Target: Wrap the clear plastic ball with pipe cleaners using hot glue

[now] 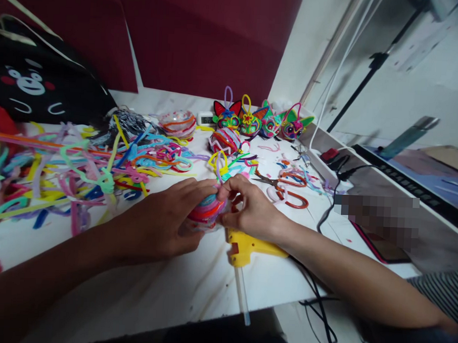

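Observation:
A round ball wrapped in pink, orange and blue fuzzy strips sits near the middle of the white table. My left hand curves round its left side, thumb below and fingers on top. At the upper right of the ball, my right hand has its thumb and index finger pinched at the base of a purple strip; what exactly lies between the fingertips is hidden. A yellow glue gun with a clear glue stick lies just below my right hand.
Orange-handled scissors lie right of the hands. Behind stand several decorated balls with ears and a striped ball. Loose fuzzy strips cover the left. A black bag stands back left; cables hang at the right.

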### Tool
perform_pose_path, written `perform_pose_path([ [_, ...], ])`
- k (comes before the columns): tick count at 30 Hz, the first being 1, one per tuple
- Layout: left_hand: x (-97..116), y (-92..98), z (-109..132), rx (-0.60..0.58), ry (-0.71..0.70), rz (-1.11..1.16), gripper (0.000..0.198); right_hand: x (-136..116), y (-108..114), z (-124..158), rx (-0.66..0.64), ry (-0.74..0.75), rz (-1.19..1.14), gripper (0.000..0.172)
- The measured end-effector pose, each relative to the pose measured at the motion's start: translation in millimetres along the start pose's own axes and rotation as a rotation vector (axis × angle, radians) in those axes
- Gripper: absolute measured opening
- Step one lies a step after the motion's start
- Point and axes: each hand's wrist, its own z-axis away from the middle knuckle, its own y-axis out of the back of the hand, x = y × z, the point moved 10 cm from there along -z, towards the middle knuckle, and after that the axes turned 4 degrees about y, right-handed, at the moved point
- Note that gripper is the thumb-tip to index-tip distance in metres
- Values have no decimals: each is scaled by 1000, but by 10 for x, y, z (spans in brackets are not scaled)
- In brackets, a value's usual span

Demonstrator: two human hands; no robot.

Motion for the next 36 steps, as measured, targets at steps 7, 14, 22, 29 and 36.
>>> perform_pose_path([
  [7, -12, -24, 8, -35, 30, 19, 51, 0, -13, 4, 19, -26, 8, 32],
  [14, -53, -33, 4, -24, 85, 50, 52, -5, -24, 14, 29, -28, 1, 31],
  [22, -15, -27, -1, -34, 71, 31, 47, -25, -39, 36, 43, -35, -7, 31],
  [29, -84, -64, 23, -17, 60, 39, 47, -2, -43, 47, 53, -37, -12, 32],
  [36, -71, -79, 18, -39, 89, 40, 47, -23, -51, 53, 56, -36, 3, 31],
])
